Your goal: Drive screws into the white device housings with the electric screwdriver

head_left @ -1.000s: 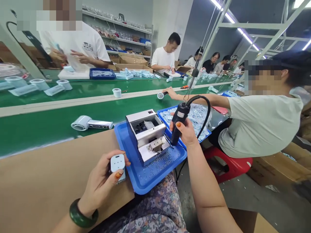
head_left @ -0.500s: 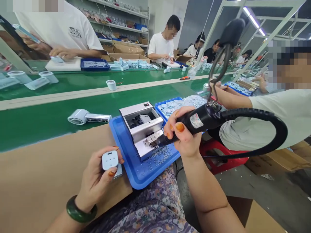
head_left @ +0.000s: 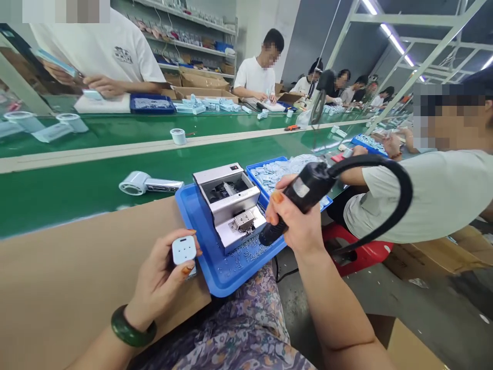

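Observation:
My left hand is closed round a light-blue plastic part whose flat end, with several small holes and a slot, faces up. The rest of that part is mostly hidden below my fingers. In my right hand is a black electric screwdriver, tilted with its nose down to the left. Its nose is beside the front of a silver screw feeder, apart from the feeder's outlet. The feeder stands in a blue tray with many loose screws.
A light-blue handheld fan lies on the green conveyor belt, behind the cardboard. A second blue tray holds many small light-blue parts. A co-worker sits close on the right, and others work across the belt.
The screwdriver's nose has come away from the feeder's outlet, down and to the right, and the tool now tilts more steeply. My left hand has shifted slightly right with the part.

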